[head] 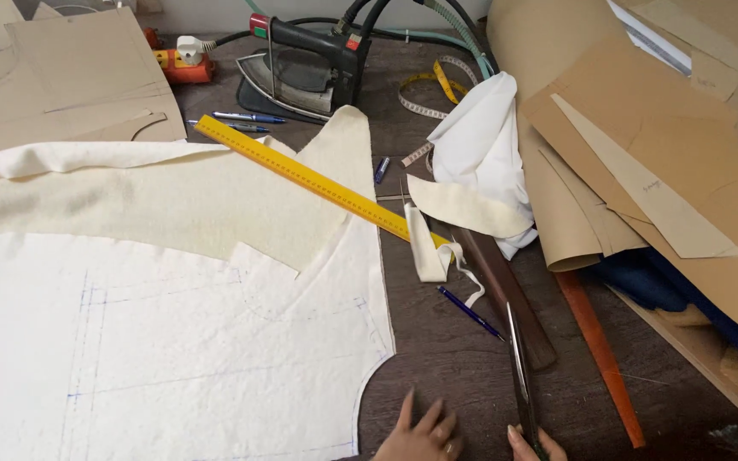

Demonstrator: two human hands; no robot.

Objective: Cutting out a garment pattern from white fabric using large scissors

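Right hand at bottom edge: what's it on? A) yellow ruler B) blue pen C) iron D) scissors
D: the right hand grips the handle end of the scissors, blades pointing up the table; the yellow ruler, iron and blue pen lie apart from it.

Left hand (420, 437) at table's bottom edge, palm down, fingers spread and flat. Right hand (538, 446) just beside it, only fingertips in view, curled in a grip; wrists and arms out of frame.

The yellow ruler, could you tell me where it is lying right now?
In the head view, the yellow ruler lies diagonally across the cream fabric, left of centre, just in front of the iron.
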